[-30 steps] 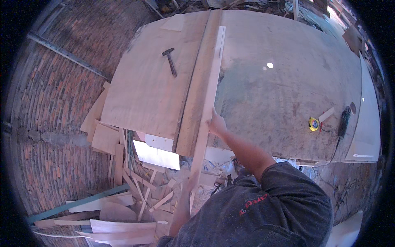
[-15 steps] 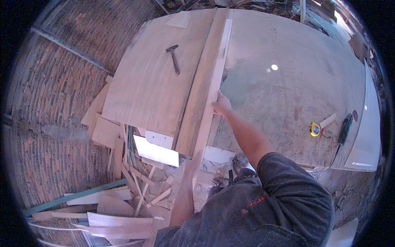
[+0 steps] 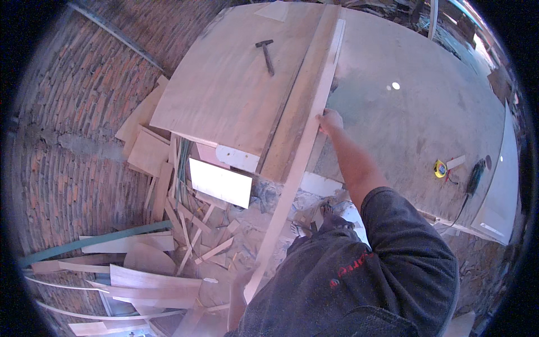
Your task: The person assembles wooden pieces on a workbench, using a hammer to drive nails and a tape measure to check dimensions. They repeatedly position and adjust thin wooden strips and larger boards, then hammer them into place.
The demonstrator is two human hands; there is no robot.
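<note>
A long pale wooden strip point(image 3: 292, 188) runs from the far side of the work surface back toward my body. My right hand point(image 3: 330, 121) is closed on its right edge, about midway along, with the thumb on top. My left hand point(image 3: 241, 282) is low by the strip's near end, beside my shirt; its fingers are blurred and partly hidden by the strip. Left of the strip lies a brownish board point(image 3: 300, 104) with a dark groove along its left side. A hammer point(image 3: 266, 57) rests on the plywood sheet point(image 3: 224, 84) farther left.
On the right surface point(image 3: 415, 129) lie a yellow tape measure point(image 3: 439, 168), a small wood piece point(image 3: 456, 162) and a dark green corded power tool point(image 3: 476, 177). Offcuts point(image 3: 216, 250) and curved panels point(image 3: 154, 283) litter the floor at left, beside a brick wall point(image 3: 73, 191).
The strip has slid a little toward my body, with my right hand still on it. My left hand has drawn back to the strip's near end. The whole view has shifted.
</note>
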